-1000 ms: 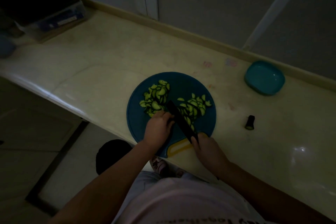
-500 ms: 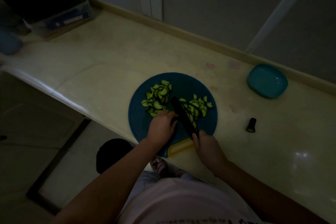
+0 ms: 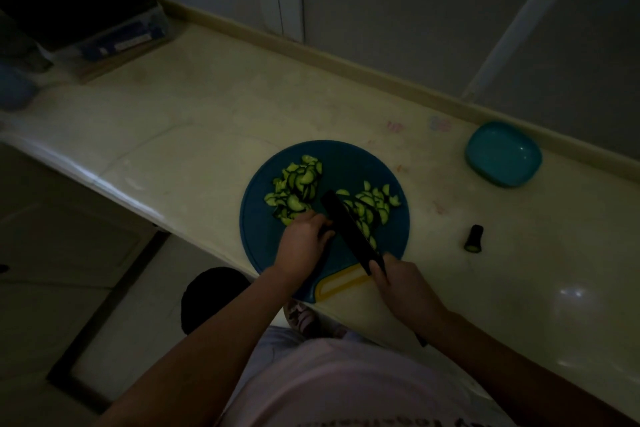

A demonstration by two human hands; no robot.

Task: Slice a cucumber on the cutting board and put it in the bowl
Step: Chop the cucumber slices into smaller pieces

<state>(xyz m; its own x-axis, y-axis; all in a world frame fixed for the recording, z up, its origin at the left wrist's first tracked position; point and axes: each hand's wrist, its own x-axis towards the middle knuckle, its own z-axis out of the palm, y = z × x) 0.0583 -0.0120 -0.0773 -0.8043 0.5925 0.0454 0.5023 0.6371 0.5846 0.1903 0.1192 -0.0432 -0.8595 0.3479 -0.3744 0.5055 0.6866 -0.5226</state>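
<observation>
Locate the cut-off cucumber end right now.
Head view: the cucumber end lies alone on the counter, right of the blue cutting board and apart from it, nearer the person than the teal bowl.

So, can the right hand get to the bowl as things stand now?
Probably yes. Only a stub lies near the path from the right hand to the bowl, and it is low. But the hand grips the knife, which it would likely need to set down first.

Very dim, underexposed, glare patch on countertop; dark soft corners, wide-angle bowing
</observation>
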